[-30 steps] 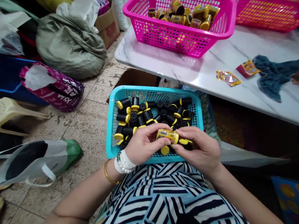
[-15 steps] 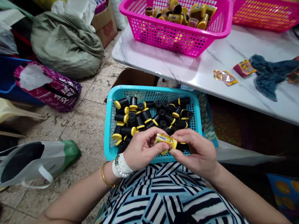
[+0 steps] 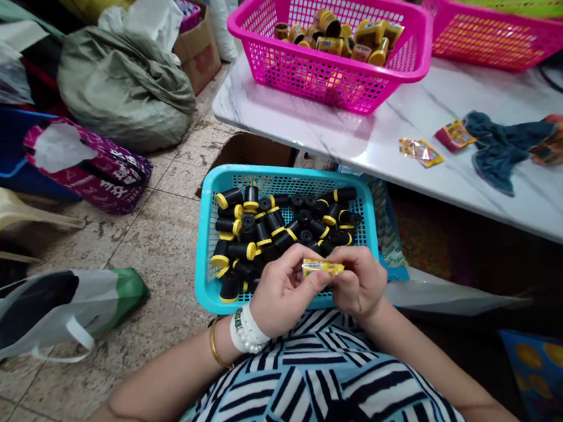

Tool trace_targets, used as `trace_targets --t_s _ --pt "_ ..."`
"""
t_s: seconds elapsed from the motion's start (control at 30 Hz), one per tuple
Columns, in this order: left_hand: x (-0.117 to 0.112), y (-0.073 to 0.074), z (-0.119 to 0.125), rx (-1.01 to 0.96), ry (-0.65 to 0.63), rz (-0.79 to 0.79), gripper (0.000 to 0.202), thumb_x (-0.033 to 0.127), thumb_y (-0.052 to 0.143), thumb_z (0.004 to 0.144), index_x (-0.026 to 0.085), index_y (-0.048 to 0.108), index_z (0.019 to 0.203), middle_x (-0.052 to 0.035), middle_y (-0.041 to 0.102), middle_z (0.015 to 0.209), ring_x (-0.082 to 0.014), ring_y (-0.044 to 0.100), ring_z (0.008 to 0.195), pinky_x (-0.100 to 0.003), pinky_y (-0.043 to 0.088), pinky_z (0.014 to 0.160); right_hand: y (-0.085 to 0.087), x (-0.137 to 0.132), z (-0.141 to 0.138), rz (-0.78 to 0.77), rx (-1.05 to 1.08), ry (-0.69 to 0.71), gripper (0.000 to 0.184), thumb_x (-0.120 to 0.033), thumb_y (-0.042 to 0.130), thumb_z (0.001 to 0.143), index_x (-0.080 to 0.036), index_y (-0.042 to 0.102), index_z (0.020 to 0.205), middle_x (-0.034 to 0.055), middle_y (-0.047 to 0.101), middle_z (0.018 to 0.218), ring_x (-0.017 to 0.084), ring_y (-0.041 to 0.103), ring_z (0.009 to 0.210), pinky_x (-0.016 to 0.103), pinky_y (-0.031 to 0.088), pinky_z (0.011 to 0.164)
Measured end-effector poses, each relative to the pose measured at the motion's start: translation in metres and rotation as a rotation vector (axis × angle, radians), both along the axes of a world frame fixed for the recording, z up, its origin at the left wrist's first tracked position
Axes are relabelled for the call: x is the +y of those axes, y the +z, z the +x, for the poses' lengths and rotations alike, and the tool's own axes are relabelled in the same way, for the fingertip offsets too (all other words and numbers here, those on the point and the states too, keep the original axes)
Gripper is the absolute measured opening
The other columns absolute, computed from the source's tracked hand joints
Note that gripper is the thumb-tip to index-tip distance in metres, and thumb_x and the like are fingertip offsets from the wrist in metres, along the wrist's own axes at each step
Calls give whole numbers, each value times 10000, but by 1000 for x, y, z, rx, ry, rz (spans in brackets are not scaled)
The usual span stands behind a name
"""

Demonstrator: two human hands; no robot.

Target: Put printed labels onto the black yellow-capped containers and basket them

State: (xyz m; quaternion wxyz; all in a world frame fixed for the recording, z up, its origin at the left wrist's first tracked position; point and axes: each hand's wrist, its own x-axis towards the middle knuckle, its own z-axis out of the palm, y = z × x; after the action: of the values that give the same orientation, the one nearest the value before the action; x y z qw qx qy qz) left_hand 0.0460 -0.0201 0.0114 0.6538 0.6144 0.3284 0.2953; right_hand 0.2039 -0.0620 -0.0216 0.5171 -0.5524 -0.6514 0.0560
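Note:
Both hands meet over the near side of a turquoise basket (image 3: 199,246). Between my left hand (image 3: 282,291) and my right hand (image 3: 359,280) is a small yellow-labelled canister (image 3: 317,267), lying sideways. The left fingers and thumb wrap its body. My right fingers are curled closed at its right end, partly hiding it. Several black canisters with yellow lids (image 3: 275,220) lie jumbled in the basket under the hands.
A marble-patterned table (image 3: 313,127) carries a pink basket (image 3: 349,93) of yellow-labelled canisters, small packets (image 3: 421,150) and a dark blue cloth (image 3: 493,148). Another pink basket (image 3: 506,46) stands right. Bags (image 3: 93,164) and a cream stool (image 3: 4,206) are left.
My right hand has curled its fingers in and turned around the canister's right end. The left hand has shifted slightly right and the canister with it.

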Motion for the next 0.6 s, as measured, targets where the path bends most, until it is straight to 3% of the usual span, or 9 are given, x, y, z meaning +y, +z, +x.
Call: trace_targets --t_s 0.07,0.13,0.23,0.33,0.4,0.5,0.6 --pt "-1 1 1 -31 -35 -39 300 462 599 912 163 597 941 -13 576 783 -136 520 685 -252 436 628 4 -2 4 58 -92 55 177 -278 426 977 -236 592 933 3 638 681 151 592 530 286 450 513" --pt "-4 -1 0 14 -37 55 284 448 581 922 165 600 944 -8 568 767 -130 501 658 -252 417 610 9 -5 4 -15 -95 63 177 -210 407 967 -234 576 920 1 631 696 140 577 524 277 439 514" --pt "-7 -9 -4 135 -35 330 228 390 557 942 169 611 955 -18 582 749 -139 507 646 -269 412 614 16 -9 -3 -294 71 71 207 -219 366 995 -227 535 875 -11 585 701 124 540 531 260 412 519" --pt "-6 -20 -11 191 -73 620 201 348 556 942 170 621 1011 -62 628 821 -182 569 737 -309 462 690 16 -7 -11 -575 306 127 318 -325 314 1035 -222 507 804 -22 521 681 126 507 579 253 409 551" --pt "-3 -23 -15 225 -123 726 214 342 557 940 181 623 1063 -87 651 895 -211 599 811 -340 488 745 13 -3 -13 -719 443 181 388 -404 307 1038 -217 505 762 -24 494 665 131 493 597 252 417 560" --pt "3 -22 -18 253 -132 614 354 411 645 885 196 583 1160 -96 657 998 -224 616 868 -357 504 794 7 2 -9 -763 518 174 419 -478 319 1030 -210 534 789 -14 528 701 135 511 625 253 427 570" --pt "8 -16 -16 231 -81 251 498 483 681 843 181 525 1208 -44 633 906 -166 581 705 -292 487 655 5 4 -3 -621 400 46 385 -493 335 1029 -215 570 904 -11 562 726 133 515 613 258 397 564"
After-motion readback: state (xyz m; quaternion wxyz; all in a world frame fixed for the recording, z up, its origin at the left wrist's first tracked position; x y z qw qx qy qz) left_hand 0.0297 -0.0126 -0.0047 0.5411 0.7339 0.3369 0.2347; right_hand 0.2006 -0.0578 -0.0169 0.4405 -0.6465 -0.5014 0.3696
